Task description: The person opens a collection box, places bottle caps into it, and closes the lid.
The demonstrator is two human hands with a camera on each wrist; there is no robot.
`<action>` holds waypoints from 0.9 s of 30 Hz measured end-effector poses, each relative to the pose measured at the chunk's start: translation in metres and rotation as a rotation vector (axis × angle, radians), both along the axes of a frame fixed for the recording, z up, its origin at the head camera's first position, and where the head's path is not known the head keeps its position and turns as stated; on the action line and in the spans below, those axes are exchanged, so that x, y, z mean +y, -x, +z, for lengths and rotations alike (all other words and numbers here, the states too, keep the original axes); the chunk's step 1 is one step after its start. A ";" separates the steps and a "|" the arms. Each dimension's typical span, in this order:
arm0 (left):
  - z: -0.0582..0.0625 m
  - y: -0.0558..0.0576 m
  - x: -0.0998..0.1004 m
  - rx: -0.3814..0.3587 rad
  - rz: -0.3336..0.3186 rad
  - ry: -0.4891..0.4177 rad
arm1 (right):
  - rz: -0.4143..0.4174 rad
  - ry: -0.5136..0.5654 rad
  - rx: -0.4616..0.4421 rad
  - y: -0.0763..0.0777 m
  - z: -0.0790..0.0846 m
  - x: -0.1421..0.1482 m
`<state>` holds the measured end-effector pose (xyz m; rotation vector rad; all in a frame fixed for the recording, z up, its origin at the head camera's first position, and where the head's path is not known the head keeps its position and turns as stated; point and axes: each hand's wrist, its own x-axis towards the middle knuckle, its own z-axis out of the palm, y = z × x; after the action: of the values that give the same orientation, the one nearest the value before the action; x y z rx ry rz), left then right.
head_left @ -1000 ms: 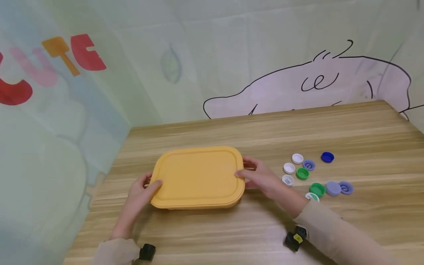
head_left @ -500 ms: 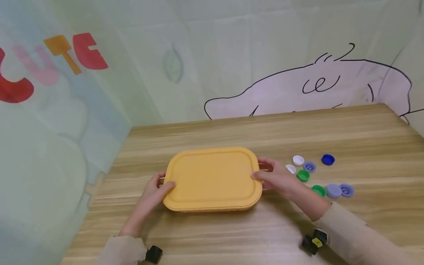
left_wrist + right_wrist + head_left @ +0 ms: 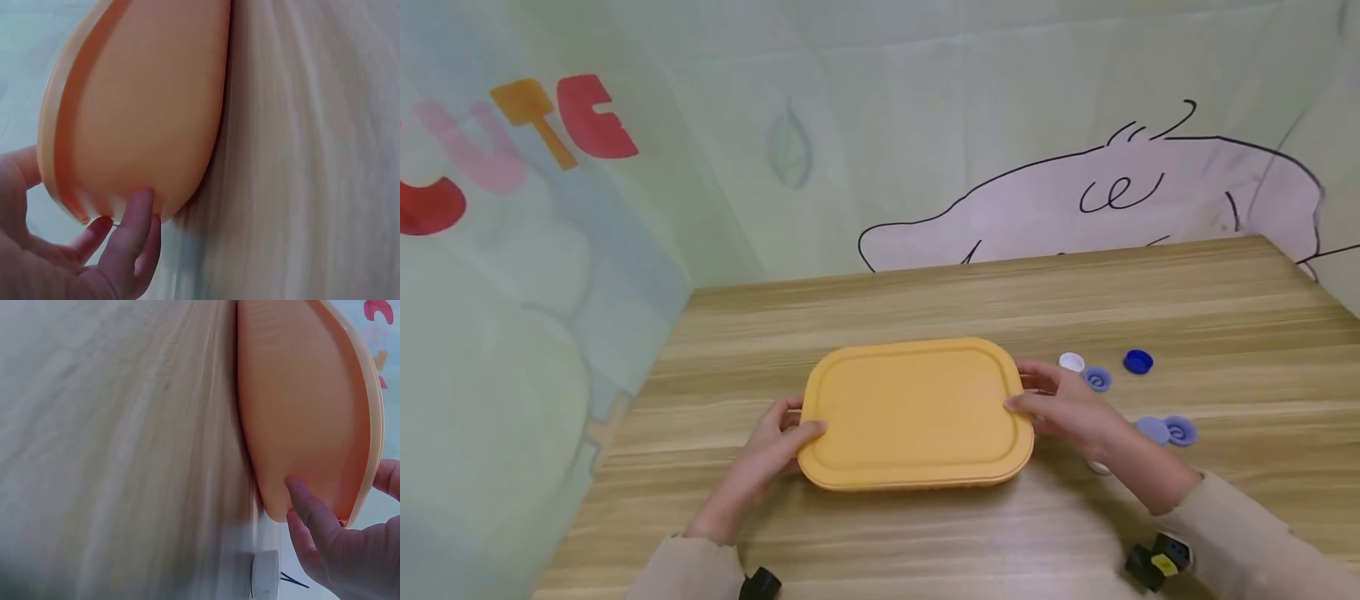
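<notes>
Loose caps: a dark blue round cap, a white round cap and three lilac ones on wood-grain desk, right of frame centre; right forearm partly covers another white one.
Left hand: fingers grip left end of yellow rounded-rectangular box, thumb on lid.
Right hand: same grip, right end.
Box: lower centre of head frame; smooth, lidded, raised rim.

The wood-grained desk is carrying a yellow box nearer its left edge; white caps, lilac caps and a dark blue cap are lying nearer its right edge.
</notes>
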<state>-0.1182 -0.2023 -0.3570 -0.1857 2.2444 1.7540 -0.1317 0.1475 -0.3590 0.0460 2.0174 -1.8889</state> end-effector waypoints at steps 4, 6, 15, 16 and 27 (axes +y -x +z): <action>-0.001 -0.002 0.006 -0.015 0.016 -0.008 | 0.008 -0.037 -0.002 -0.003 0.001 0.005; -0.001 -0.003 0.007 -0.011 0.012 -0.015 | 0.016 -0.022 -0.002 -0.004 0.001 0.008; 0.000 -0.005 0.017 -0.005 -0.040 -0.052 | 0.020 -0.011 0.032 -0.011 0.003 0.021; 0.000 -0.005 0.017 -0.004 -0.048 -0.051 | 0.023 -0.011 0.036 -0.011 0.002 0.022; 0.002 -0.012 0.019 -0.017 -0.115 -0.069 | 0.059 0.032 0.055 -0.018 0.002 0.030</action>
<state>-0.1061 -0.1829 -0.3548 -0.0551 2.1343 1.7592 -0.1140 0.1776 -0.3566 -0.0731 2.0010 -1.9046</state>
